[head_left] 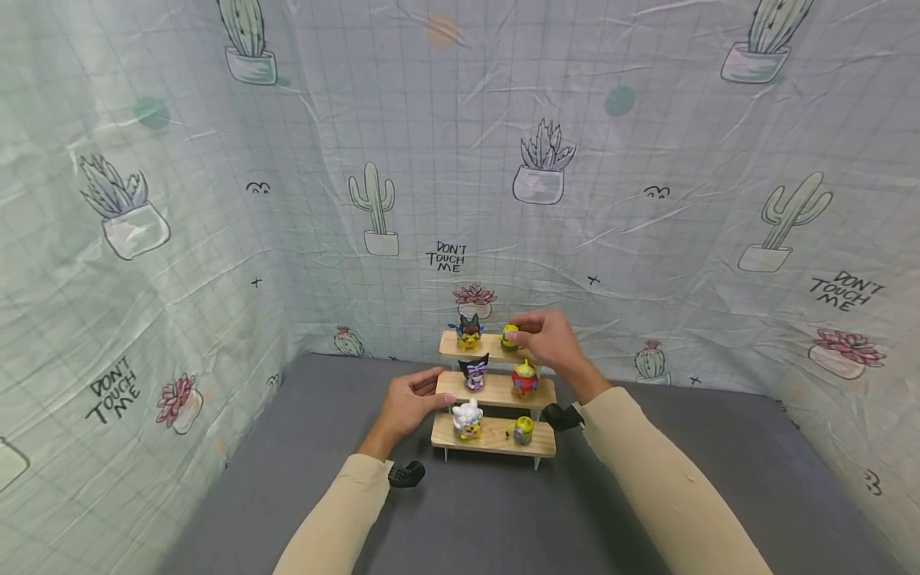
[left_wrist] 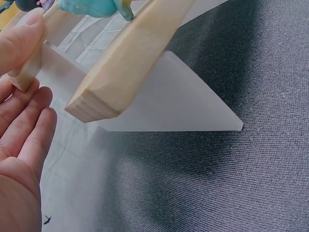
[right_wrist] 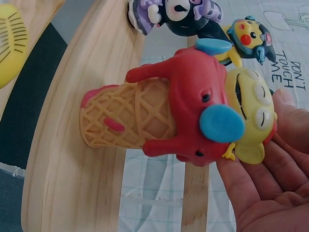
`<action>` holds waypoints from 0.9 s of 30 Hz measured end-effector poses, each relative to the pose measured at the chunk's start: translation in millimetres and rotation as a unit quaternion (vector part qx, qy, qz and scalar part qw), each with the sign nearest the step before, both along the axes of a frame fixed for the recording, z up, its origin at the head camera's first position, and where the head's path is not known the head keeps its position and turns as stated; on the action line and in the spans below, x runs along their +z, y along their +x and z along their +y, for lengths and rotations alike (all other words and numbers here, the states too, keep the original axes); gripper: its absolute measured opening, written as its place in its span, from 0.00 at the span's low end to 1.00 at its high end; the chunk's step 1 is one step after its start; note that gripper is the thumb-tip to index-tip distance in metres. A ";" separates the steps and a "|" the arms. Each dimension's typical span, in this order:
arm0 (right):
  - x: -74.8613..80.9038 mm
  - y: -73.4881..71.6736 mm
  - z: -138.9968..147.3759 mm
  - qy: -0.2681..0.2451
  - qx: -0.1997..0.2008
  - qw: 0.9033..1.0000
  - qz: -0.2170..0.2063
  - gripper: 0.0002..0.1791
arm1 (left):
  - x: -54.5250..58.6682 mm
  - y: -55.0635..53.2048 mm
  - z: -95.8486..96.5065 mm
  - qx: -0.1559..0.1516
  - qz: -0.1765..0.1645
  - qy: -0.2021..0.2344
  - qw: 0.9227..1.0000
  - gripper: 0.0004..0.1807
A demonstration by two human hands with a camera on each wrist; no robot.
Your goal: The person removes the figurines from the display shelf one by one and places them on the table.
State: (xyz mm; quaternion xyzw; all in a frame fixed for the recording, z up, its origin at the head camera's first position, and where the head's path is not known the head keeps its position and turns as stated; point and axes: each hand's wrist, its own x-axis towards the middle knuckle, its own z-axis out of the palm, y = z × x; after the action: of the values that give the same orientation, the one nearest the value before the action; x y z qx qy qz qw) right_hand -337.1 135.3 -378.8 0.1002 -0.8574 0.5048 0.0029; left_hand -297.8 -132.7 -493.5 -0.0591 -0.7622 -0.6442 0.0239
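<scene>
A three-step wooden display stand (head_left: 496, 387) bears several small figurines. My left hand (head_left: 408, 403) holds the left end of its middle board, thumb (left_wrist: 34, 21) on top and fingers underneath. At the top board's right end, my right hand (head_left: 552, 342) pinches a yellow-and-green figurine (head_left: 509, 339), which is mostly hidden behind another toy in the right wrist view. Beside it on that board is a yellow figurine with a dark hood (head_left: 469, 334). The middle board carries a black-and-purple figurine (head_left: 474, 372) and a red figurine with a waffle-cone base (right_wrist: 130, 116).
On the lowest board stand a white-hooded yellow figurine (head_left: 468, 419) and a yellow-and-grey figurine (head_left: 522, 430). Pale supports (left_wrist: 178, 101) hold the boards above a dark grey cloth surface (head_left: 460, 519). Behind hangs a cactus-print sheet (head_left: 460, 160).
</scene>
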 end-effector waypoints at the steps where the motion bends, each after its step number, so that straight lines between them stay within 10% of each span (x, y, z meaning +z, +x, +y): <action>1: 0.0 0.1 0.2 -0.001 0.000 1.000 0.000 0.18 | -0.2 0.0 0.1 -0.001 0.001 0.001 1.000 0.36; 27: 6.1 -2.5 25.8 0.001 0.009 1.000 -0.009 0.19 | -3.0 -1.7 0.8 0.000 0.000 0.002 1.000 0.37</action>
State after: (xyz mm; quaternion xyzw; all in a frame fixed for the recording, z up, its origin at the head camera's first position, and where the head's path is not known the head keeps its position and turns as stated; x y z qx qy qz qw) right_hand -339.6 161.1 -372.7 0.1033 -0.8570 0.5048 -0.0098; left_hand -299.5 -132.0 -496.5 -0.0593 -0.7607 -0.6460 0.0236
